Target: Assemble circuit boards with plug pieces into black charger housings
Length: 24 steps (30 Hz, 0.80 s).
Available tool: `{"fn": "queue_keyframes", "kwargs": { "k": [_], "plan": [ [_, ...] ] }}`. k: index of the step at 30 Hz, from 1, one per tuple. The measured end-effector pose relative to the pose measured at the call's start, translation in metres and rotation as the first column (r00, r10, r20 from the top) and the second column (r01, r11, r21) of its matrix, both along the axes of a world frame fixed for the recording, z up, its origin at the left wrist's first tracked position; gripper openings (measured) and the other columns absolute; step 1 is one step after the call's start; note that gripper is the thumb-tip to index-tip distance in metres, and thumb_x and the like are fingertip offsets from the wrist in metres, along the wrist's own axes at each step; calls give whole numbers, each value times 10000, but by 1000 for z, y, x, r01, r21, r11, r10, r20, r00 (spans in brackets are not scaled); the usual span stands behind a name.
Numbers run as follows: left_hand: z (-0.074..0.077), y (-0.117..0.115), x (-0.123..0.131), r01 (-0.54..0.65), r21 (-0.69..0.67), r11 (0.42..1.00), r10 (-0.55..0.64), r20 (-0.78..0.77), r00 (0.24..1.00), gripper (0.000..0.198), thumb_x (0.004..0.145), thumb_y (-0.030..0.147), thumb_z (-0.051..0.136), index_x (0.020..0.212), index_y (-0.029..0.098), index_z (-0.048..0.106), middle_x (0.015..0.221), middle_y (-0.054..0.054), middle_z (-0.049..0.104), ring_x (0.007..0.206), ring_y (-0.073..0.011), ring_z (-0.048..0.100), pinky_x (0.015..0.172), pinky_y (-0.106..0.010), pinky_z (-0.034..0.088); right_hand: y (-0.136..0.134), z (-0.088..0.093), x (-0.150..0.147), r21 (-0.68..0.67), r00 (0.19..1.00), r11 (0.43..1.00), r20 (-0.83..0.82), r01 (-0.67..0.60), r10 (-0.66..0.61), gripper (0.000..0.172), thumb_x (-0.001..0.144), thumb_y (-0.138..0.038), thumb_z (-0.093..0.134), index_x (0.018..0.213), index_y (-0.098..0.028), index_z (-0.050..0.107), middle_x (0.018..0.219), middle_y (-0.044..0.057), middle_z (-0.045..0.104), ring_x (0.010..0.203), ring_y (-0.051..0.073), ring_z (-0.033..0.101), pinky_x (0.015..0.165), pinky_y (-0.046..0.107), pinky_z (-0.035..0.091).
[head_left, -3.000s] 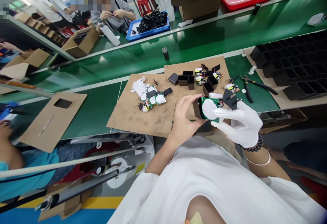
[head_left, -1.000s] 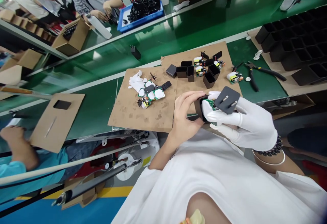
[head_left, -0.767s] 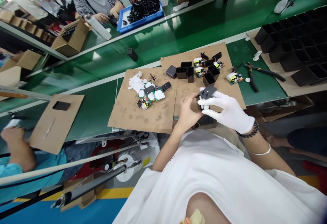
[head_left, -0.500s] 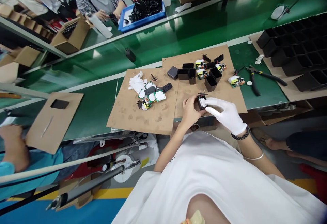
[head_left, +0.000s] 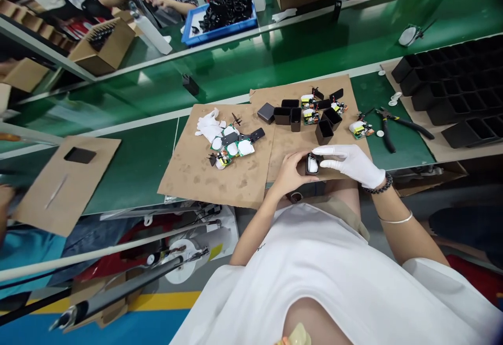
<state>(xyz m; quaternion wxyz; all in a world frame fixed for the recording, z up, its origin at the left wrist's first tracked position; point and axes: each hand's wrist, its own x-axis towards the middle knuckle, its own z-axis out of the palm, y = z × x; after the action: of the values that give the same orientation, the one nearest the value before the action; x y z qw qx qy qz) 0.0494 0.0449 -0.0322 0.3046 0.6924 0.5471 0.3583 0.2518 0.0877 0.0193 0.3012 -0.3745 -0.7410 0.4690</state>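
- The black casing (head_left: 308, 168) is held over the near edge of the right cardboard sheet (head_left: 288, 138), its mouth uncovered.
- A white pad (head_left: 313, 164) shows inside, so this unit looks partly assembled.
- The bare left hand (head_left: 290, 173) grips the casing's side between fingers and thumb.
- The gloved right hand (head_left: 348, 161) has finger and thumb parted at the rim; whether they pinch anything cannot be told.
- Open casings (head_left: 324, 132) and uncased boards (head_left: 312, 117) stand toward the sheet's far edge, apparently unjoined.
- More boards (head_left: 246, 148) lie toward the left sheet's right edge.
- Pliers (head_left: 389, 125) rest on the green counter (head_left: 149, 161), beyond the right sheet's right edge.
- Across the counter, a co-worker sits beside a blue tray (head_left: 220, 34) of black parts.
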Motion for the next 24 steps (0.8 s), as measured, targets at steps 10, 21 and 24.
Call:
{"fn": "queue_keyframes", "kwargs": {
  "k": [10, 21, 24],
  "plan": [
    [-4, -14, 53, -242, 217, 946, 280, -169, 945, 596, 726, 354, 801, 1232, 168, 546, 1115, -111, 685, 1080, -284, 628, 1026, -465, 421, -22, 30, -7, 296, 926, 943, 291, 151, -239, 322, 852, -259, 636, 1155, -199, 728, 1119, 57, 753, 993, 221, 719, 908, 337, 568],
    [-15, -16, 60, -285, 328, 900, 349, -152, 925, 494, 864, 200, 557, 1344, 150, 451, 1195, -147, 701, 1073, -237, 675, 1105, -481, 354, -45, 39, -43, 512, 567, 836, 636, 199, -524, 308, 907, -274, 559, 1169, -234, 717, 969, 107, 733, 870, 278, 687, 644, 343, 493],
    [-14, -17, 59, -276, 315, 908, 336, -153, 929, 551, 869, 188, 541, 1401, 182, 399, 1239, -135, 693, 1057, -220, 686, 1107, -477, 350, -42, 45, -50, 515, 521, 837, 670, 186, -528, 289, 898, -262, 544, 1117, -226, 730, 928, 113, 726, 816, 265, 678, 598, 327, 464]
  ]
}}
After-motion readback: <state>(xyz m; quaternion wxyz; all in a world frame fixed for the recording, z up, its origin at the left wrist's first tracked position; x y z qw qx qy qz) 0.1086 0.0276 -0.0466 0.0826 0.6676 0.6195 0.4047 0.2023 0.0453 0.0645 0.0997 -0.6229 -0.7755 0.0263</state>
